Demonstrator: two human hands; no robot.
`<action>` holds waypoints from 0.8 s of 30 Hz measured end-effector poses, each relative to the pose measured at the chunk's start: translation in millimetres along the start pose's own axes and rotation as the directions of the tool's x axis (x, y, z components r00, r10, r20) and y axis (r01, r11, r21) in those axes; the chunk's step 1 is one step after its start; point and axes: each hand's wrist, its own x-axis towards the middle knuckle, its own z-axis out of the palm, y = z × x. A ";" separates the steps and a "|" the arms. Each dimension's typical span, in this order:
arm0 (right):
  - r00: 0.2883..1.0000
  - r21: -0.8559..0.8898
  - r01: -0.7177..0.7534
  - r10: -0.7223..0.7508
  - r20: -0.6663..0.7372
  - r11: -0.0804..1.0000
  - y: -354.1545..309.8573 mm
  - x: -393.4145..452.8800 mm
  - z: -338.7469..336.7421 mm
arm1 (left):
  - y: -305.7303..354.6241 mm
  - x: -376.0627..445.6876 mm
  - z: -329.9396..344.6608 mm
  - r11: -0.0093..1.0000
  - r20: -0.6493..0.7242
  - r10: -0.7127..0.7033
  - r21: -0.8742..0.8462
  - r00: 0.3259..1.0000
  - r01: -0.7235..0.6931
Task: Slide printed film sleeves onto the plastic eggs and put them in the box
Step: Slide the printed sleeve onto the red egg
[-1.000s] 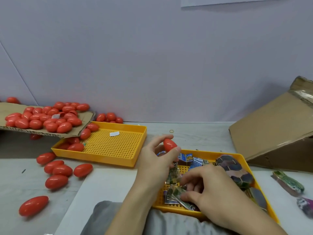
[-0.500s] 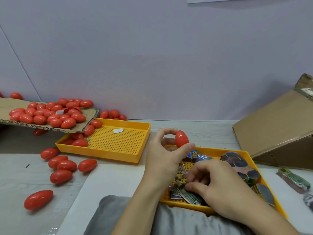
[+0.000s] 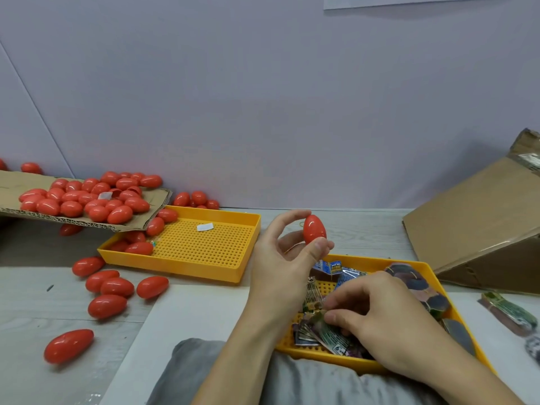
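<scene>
Left hand [image 3: 282, 258]: pinches one red egg [image 3: 314, 232] upright between thumb and fingertip, raised above the near tray [image 3: 377, 262]. Right hand [image 3: 385, 320]: fingers curled, picking among the printed sleeves [image 3: 327, 334] just below and right of the left hand; whether one is gripped cannot be told. Box [image 3: 473, 229]: beyond the right hand, well apart. Advice: separate a single sleeve, open its mouth fully, then feed the egg's narrow end in squarely.

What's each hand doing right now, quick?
Left hand: holds a bare red egg at its fingertips.
Right hand: pinches a printed film sleeve in the yellow tray.
</scene>
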 end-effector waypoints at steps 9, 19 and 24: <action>0.996 0.038 0.067 -0.069 0.049 0.997 -0.4 -1.3 0.5 | 2.5 1.6 0.2 0.947 0.041 -0.122 -0.295 0.992 0.129; 0.989 -0.138 0.089 -0.071 0.130 0.987 -6.6 -3.3 0.6 | 0.8 1.2 0.3 0.961 0.009 -0.118 -0.252 0.993 0.116; 0.987 -0.121 0.116 -0.101 0.121 0.986 -6.6 -5.4 -2.4 | 5.7 3.2 0.7 0.859 0.042 -0.212 -0.468 0.976 0.207</action>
